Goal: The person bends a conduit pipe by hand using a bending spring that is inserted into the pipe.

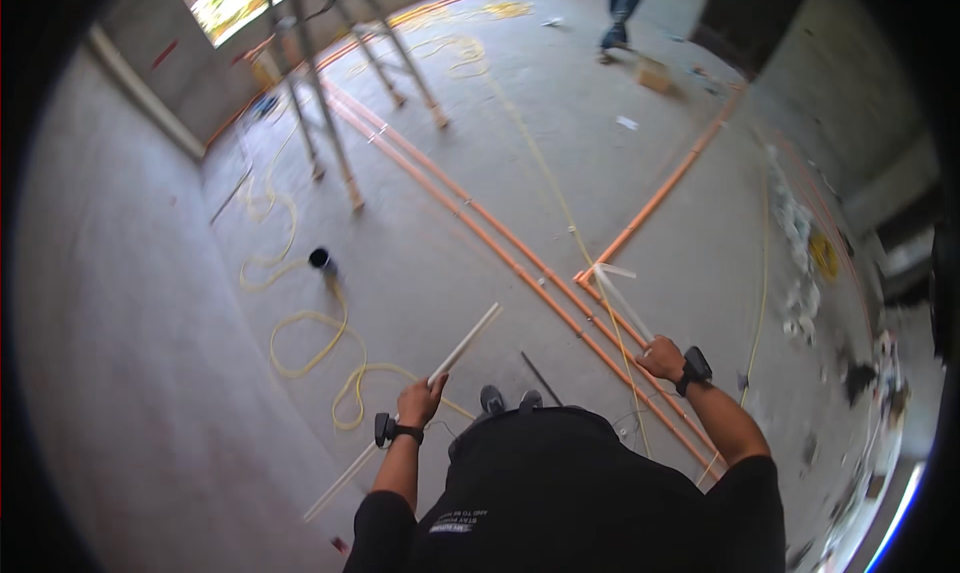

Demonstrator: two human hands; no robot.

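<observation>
My left hand (420, 401) is closed round a long white pipe (468, 337), which slants from beside my left forearm out over the floor. My right hand (660, 358) is closed on a slim white strip (622, 303), smeared by motion. Its far end seems to bend sideways near a corner of the orange pipes; I cannot tell whether that is one piece or two. Two parallel orange pipes (500, 255) run along the floor beneath and past my right hand. A thin dark rod (542, 377) lies on the floor just ahead of my shoes.
A stepladder (325, 123) stands at the far left. Yellow cable (290, 369) loops on the floor beside a black bucket-like container (320, 260). Another orange pipe (665, 188) branches to the far right. A person (622, 18) walks near a cardboard box (654, 75). Debris (795, 243) lines the right wall.
</observation>
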